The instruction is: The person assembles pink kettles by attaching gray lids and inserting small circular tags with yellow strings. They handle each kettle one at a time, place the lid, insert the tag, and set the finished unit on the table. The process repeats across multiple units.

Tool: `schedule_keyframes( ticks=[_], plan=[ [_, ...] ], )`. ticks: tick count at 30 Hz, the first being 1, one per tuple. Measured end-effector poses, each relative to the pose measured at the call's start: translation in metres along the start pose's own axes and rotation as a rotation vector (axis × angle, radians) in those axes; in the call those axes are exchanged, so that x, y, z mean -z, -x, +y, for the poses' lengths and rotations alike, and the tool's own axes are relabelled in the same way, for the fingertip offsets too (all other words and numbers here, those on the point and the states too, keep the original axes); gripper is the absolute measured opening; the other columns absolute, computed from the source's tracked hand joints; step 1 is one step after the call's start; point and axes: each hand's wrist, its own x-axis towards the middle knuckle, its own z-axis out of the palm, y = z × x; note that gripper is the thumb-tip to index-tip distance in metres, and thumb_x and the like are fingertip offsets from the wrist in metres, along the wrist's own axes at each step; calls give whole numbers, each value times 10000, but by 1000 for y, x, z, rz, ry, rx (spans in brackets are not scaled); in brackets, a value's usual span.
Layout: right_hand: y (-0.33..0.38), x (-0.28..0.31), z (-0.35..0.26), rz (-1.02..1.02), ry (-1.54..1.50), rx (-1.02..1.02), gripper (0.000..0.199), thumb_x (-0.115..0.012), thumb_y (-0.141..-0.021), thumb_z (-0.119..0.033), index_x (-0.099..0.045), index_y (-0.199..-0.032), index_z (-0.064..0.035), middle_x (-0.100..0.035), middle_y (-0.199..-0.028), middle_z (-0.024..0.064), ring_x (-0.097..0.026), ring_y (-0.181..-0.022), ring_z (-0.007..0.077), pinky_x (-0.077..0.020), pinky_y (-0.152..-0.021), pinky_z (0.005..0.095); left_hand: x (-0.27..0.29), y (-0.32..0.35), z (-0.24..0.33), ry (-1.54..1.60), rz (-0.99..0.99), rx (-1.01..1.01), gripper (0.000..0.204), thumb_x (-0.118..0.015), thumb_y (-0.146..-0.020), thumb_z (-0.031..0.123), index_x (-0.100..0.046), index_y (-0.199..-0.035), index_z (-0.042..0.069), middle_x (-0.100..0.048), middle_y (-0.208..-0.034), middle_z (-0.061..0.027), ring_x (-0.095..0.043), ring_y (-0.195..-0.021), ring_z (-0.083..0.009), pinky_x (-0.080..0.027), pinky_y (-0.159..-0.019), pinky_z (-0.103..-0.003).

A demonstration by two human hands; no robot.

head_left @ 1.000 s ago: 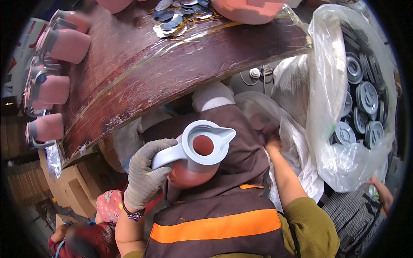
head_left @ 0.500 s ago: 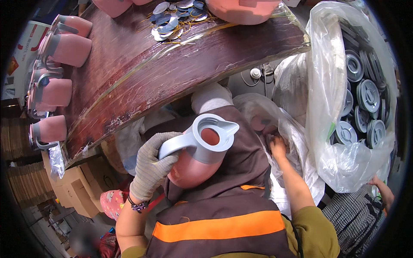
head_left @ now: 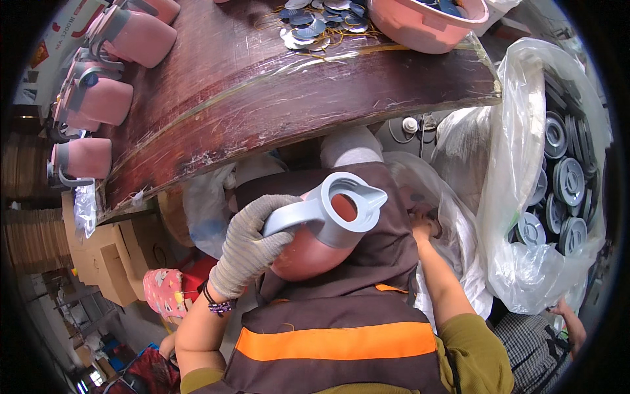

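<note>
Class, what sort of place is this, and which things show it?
Probably a factory or assembly workshop: matching pink jugs line the table, a plastic bag holds many grey lids, and cardboard boxes stand nearby.

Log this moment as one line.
left hand: grips pink jug by handle | right hand: at clear bag, grasp unclear | spout: points right

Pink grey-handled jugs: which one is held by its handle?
The rounded, pale-grey-topped pink jug in the gloved left hand; the other jugs sit on the left of the brown wooden table.
</note>
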Motion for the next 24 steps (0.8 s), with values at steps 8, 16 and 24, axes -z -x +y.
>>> schedule_keyframes(
  ticks=[8, 16, 24],
  plan=[
    [4, -47, 23, 318, -126, 164, 328, -476, -901, -283, -600, -1159, -123, -534, -1281, 96, -483, -1191, 300, -440, -865, 516, -5, -8, 7, -30, -31, 39, 355, -638, -751, 45, -615, -1104, 17, -658, -1013, -65, -603, -947, -139, -471, -865, -286],
    [77, 192, -4, 610, -1481, 212, 381, -427, -999, -333, -597, -910, -5, -636, -882, 118, -591, -863, 225, -451, -814, 332, -9, -11, 8, -77, -83, 16, 408, -660, -715, 94, -609, -1114, 23, -653, -1010, -91, -616, -944, -177, -474, -859, -307],
    [130, 382, -117, 75, -1357, 877, 368, -486, -976, -297, -621, -849, 20, -623, -837, 102, -584, -834, 191, -462, -767, 311, -25, 2, 22, -266, -134, -262, 424, -690, -708, 106, -603, -1115, 27, -642, -1015, -176, -639, -930, -334, -503, -814, -366]
  ],
)
